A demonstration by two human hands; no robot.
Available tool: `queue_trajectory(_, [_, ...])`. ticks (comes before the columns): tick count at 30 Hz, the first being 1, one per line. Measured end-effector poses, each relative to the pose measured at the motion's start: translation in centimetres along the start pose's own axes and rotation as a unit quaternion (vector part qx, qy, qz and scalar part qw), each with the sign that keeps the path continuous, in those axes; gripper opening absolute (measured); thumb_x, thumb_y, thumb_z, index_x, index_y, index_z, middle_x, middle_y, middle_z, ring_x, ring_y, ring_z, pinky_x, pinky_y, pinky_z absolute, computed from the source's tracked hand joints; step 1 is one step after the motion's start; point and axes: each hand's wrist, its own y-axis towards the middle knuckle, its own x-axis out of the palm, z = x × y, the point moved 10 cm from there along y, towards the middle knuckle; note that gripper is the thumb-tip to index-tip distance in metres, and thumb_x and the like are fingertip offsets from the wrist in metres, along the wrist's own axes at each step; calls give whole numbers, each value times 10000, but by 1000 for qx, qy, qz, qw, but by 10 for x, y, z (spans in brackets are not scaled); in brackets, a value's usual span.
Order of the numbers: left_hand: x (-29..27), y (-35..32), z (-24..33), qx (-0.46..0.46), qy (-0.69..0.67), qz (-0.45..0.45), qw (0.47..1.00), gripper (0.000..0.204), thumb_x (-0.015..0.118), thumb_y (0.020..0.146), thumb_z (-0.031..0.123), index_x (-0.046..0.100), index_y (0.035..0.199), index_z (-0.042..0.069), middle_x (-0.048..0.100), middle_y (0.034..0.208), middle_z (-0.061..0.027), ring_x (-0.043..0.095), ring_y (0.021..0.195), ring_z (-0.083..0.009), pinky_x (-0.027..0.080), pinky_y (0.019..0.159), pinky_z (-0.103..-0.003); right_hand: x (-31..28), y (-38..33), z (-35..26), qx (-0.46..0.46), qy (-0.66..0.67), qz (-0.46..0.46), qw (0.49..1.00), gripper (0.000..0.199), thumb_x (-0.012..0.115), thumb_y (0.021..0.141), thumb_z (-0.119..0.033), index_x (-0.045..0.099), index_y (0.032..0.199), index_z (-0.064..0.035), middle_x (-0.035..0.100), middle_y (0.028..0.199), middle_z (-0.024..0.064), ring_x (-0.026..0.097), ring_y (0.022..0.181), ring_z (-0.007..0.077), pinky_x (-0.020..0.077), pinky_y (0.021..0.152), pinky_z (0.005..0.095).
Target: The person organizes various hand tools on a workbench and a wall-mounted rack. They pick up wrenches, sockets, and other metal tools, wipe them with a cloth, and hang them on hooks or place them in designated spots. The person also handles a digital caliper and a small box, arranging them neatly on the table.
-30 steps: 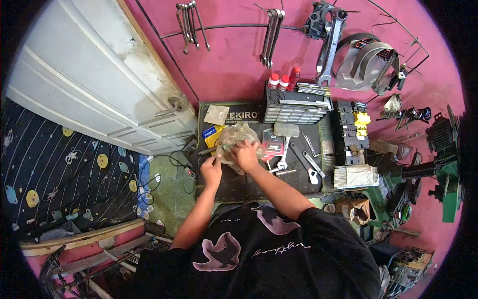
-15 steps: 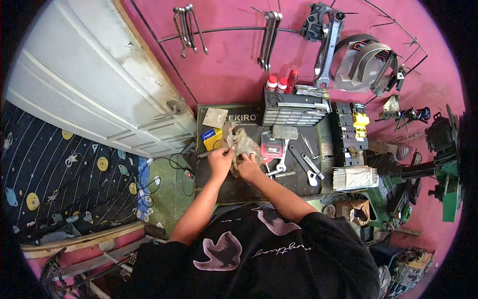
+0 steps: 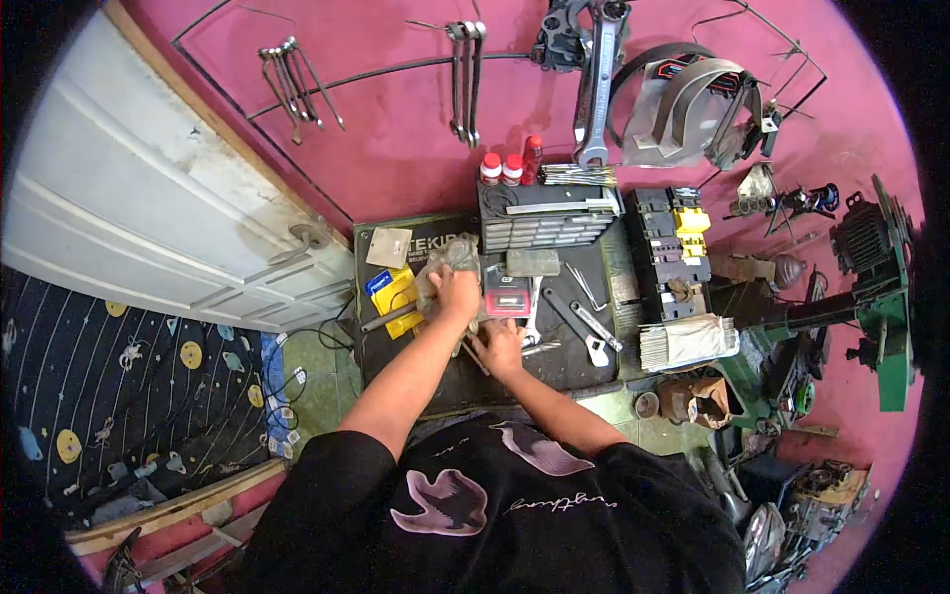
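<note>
My left hand (image 3: 457, 294) grips a crumpled grey-beige rag (image 3: 443, 263) over the far part of the dark work mat (image 3: 416, 371). My right hand (image 3: 498, 348) rests lower on the mat, knuckles up, beside a thin metal rod (image 3: 469, 357). Whether its fingers hold that rod is hidden. A red-and-grey flat case (image 3: 505, 294) lies just beyond my right hand. To the left of the rag there is a yellow packet (image 3: 396, 290).
Spanners (image 3: 584, 322) lie right of my hands, with a grey drawer organiser (image 3: 549, 223) and red-capped bottles (image 3: 501, 168) behind. A bundle of rods (image 3: 688, 342) sits at the right. More spanners (image 3: 465, 74) hang on the pink wall. A white door (image 3: 148, 208) stands at the left.
Both hands were on the rag together. Now my left hand alone holds it, a little further away, and my right hand has dropped onto the mat nearer to me.
</note>
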Motion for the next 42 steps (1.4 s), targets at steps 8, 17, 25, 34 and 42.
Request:
queue_trajectory(8, [35,-32,25,97,131,-85,983,187,621,807,217,777,843,121,734,921,-68,534,1094,-311,343,857,-514,-28,79,13,-36,58,40,997,367,673,810,-168,651,1176,-140,667,1138,121,537,989,360,400,846,497])
queue_trajectory(17, [21,-62,6,81,34,-38,995,263,606,831,142,705,1073,120,678,1088,-55,510,1113,-301,342,863,-502,77,130,-18,-146,-226,-357,894,424,455,987,-441,519,1406,-462,626,1341,8,486,1181,300,339,932,510])
queue_trajectory(25, [-45,-125,-22,105,-127,102,981,404,729,828,236,677,1220,155,680,1198,9,533,1037,-253,365,907,-423,80,105,-3,-163,-223,-261,925,474,437,980,-289,496,1429,-430,716,1130,97,503,1188,308,298,993,522])
queue_trajectory(34, [-30,-159,-55,42,-26,61,997,556,753,796,247,617,1332,298,490,1425,-43,467,1119,-293,356,907,-452,53,64,1,-182,-176,-185,950,493,507,943,-257,476,1421,-141,510,1459,95,497,1182,294,350,943,490])
queue_trajectory(42, [-15,-149,-50,54,62,45,996,651,725,816,224,526,1415,381,493,1374,-99,472,1126,-294,364,872,-461,26,36,0,-226,-209,-262,915,912,705,752,-320,299,1564,-236,414,1550,141,463,1264,331,354,955,528])
